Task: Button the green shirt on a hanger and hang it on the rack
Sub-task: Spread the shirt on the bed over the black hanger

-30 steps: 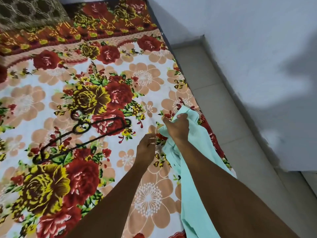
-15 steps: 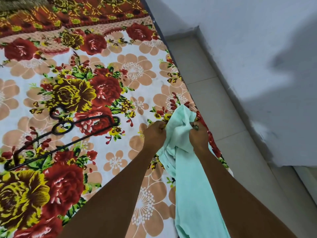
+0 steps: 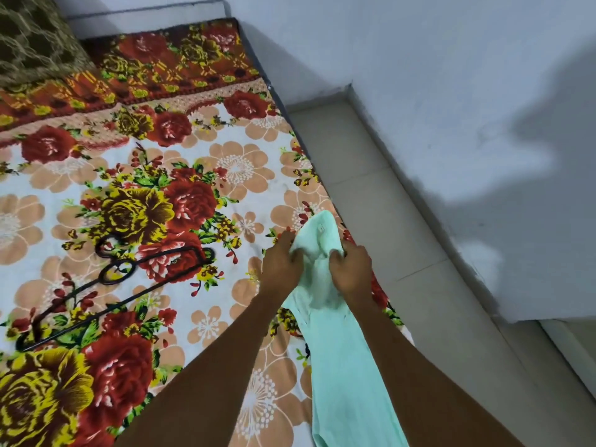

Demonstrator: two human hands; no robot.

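The pale green shirt (image 3: 342, 366) lies bunched along the right edge of the bed, its top end raised between my hands. My left hand (image 3: 280, 264) grips the fabric on the left side of that raised end. My right hand (image 3: 350, 267) grips it on the right, fingers curled into the cloth. A small label or button shows on the raised part. The black wire hanger (image 3: 116, 279) lies flat on the flowered bedsheet, well to the left of my hands. No rack is in view.
The flowered bedsheet (image 3: 225, 175) covers the bed. A brown patterned pillow (image 3: 29, 40) sits at the far left corner. To the right of the bed runs a strip of tiled floor (image 3: 396, 233) along a white wall (image 3: 451, 91).
My left hand came over from the bedsheet and took hold of the shirt. Both hands now hold the shirt's top end spread a little wider. The camera view shifted.
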